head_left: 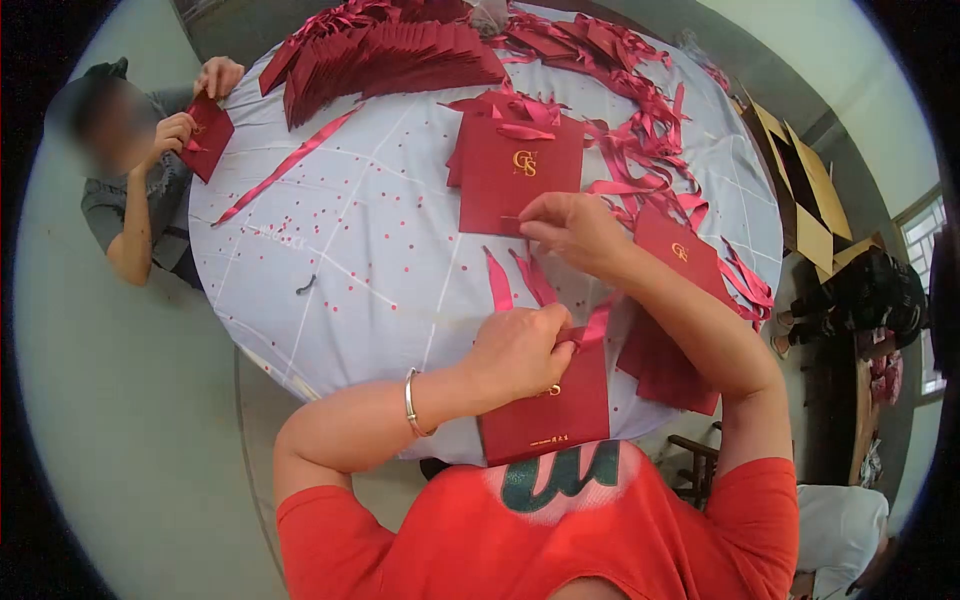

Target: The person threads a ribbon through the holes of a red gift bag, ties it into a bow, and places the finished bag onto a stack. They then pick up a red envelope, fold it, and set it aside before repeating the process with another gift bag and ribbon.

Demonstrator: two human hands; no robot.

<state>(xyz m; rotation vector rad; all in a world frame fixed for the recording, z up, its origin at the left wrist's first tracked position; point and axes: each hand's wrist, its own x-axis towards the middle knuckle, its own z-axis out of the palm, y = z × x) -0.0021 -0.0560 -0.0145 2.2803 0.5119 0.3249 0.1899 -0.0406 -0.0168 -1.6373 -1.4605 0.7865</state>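
A shiny pink ribbon (597,325) is clamped between the curled thumb and fingers of the left hand (518,350), at the top of a flat, dark red paper bag with gold lettering (530,430). The bag is set at the table's near edge, just before a bright red T-shirt (620,540). The thumb and forefinger of the right hand (580,235) are brought together over the lower part of a stack of dark red, gold-lettered bags (500,185); whether anything thin is pinched there cannot be told. The left wrist is ringed by a silver-coloured metal bangle (410,402). To the right, partly covered by the right forearm, more ribboned red bags (655,360) are piled. The round table's pale, line-patterned cloth (350,235) is scattered with small red dots, and a long loose pink ribbon (285,168) is laid across it. Along the far side, a long row of dark red bags (395,65) is packed closely. At far left, a small red bag (212,140) is held in both hands by a seated co-worker in a dark cap (105,75).
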